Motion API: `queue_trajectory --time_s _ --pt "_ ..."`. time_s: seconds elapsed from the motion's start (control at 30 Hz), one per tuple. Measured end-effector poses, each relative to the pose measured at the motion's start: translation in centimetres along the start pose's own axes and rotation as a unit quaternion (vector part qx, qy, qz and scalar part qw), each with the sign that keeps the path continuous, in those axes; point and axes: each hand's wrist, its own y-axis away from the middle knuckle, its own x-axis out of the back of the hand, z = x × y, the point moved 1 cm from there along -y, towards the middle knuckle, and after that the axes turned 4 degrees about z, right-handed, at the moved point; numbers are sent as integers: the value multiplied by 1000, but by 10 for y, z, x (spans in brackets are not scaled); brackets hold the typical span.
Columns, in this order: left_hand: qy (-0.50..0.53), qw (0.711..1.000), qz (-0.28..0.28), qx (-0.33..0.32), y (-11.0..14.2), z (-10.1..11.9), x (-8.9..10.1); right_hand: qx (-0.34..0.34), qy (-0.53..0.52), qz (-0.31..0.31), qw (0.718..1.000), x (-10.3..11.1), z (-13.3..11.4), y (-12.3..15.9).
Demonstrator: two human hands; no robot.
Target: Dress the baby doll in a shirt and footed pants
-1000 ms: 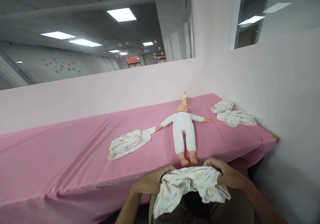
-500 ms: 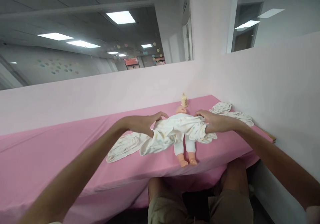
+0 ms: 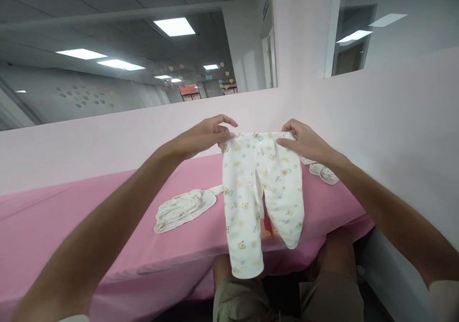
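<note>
A pair of white baby pants (image 3: pixel 244 202) with small bear prints hangs upright between my hands, legs down. My left hand (image 3: pixel 208 134) pinches one end of the elastic waistband. At the waistband's other end, my right hand (image 3: pixel 304 140) grips the cloth between thumb and fingers. Behind the pants lies a baby doll; only its feet (image 3: pixel 267 228) show between the trouser legs, and the rest is hidden.
A pink-covered table (image 3: pixel 122 207) runs along the white wall (image 3: pixel 143 135). A crumpled printed cloth (image 3: pixel 186 207) lies to the left of the pants, and another cloth (image 3: pixel 324 173) lies behind my right forearm. Windows sit above the wall.
Both hands have risen and turned the bunched cloth up, so the pants now hang spread out. They now cover most of the doll and the bottle behind it.
</note>
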Motion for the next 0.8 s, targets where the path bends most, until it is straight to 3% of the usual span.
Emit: queue_trajectory --time_s 0.07,0.13,0.23,0.37,0.53,0.63,0.73,0.8 --pt "63 997 42 -5 -10 7 -5 -8 -65 80 995 -7 -7 -8" --pt "124 990 71 -5 -17 14 -12 -16 -132 113 985 -15 -15 -10" --pt "173 981 86 -19 -17 26 -25 -20 -198 87 976 -25 -34 2" --pt "149 984 74 -67 7 44 -44 -5 -216 42 975 -32 -55 28" --pt "111 985 63 -115 40 54 -57 11 -187 79 979 -34 -50 34" --pt "56 981 104 -151 48 38 -59 -12 -210 87 974 -33 -42 27" --pt "58 974 170 -137 53 3 -75 -5 -246 100 964 -30 -40 21" --pt "130 979 128 -88 58 -24 -100 8 -262 109 959 -28 -42 19"
